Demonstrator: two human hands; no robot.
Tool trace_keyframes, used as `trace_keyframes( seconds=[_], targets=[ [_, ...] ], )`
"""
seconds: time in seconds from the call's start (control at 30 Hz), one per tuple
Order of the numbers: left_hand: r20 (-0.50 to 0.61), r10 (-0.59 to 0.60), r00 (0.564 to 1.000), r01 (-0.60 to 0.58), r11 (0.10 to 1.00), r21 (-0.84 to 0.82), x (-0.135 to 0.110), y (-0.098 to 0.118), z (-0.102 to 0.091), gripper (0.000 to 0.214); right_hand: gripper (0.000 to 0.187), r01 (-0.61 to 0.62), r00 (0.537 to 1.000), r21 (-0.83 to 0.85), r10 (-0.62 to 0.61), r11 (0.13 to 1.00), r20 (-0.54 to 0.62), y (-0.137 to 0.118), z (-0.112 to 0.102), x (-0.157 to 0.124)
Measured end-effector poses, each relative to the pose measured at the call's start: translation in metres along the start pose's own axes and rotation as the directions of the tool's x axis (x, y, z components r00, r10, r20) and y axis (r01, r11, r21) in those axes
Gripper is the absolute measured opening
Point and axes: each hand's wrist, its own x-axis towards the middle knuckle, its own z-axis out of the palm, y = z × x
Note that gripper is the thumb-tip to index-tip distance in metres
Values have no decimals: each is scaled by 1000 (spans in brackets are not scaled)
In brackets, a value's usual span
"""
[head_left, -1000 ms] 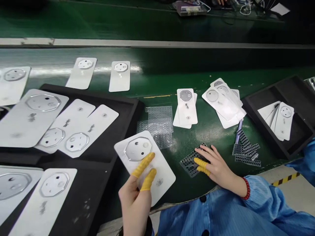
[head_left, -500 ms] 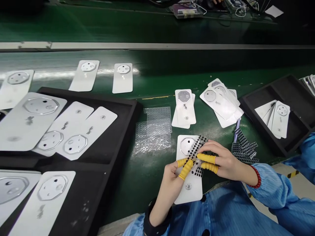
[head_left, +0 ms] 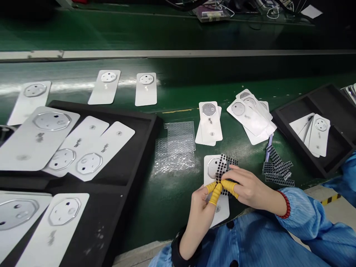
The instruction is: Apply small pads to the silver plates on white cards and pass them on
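My left hand (head_left: 205, 202), with yellow finger cots, holds a white phone back cover (head_left: 214, 168) over the green bench near its front edge. My right hand (head_left: 247, 187), also in yellow cots, pinches a clear sheet of small black dots (head_left: 224, 165) that lies over the cover's octagonal camera ring. The fingertips of both hands meet on the sheet. Both hands are closed in a pinch. The cover's lower half is mostly hidden behind my fingers.
Black foam trays with white covers stand at left (head_left: 133, 122) and right (head_left: 333, 107). Two piles of covers (head_left: 210, 122) (head_left: 251, 115) lie beyond my hands. Bubble wrap (head_left: 175, 146) and more dot sheets (head_left: 276, 168) flank them. Single covers (head_left: 146, 89) lie on the conveyor belt.
My left hand carried the cover from beside the left tray to the middle. My right hand lifted the dot sheet off the bench onto the cover, and both hands closed in together.
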Motion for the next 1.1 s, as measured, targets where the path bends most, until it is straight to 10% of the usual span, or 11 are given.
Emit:
trace_keyframes(
  seconds=[0.47, 0.9, 1.1],
  targets=[
    [91, -35, 995, 26, 995, 96, 11, -22, -8, 25, 34, 169, 982, -178, -181, 969, -56, 8, 26, -7],
    [138, 56, 989, -86, 971, 221, 18, -21, -19, 21, 11, -161, 984, 452, 180, 878, 1, 27, 39, -16],
    [-182, 28, 983, 5, 984, 181, -13, -13, -59, 59, 12, -261, 961, 533, 268, 804, 67, 31, 35, -18]
  ],
)
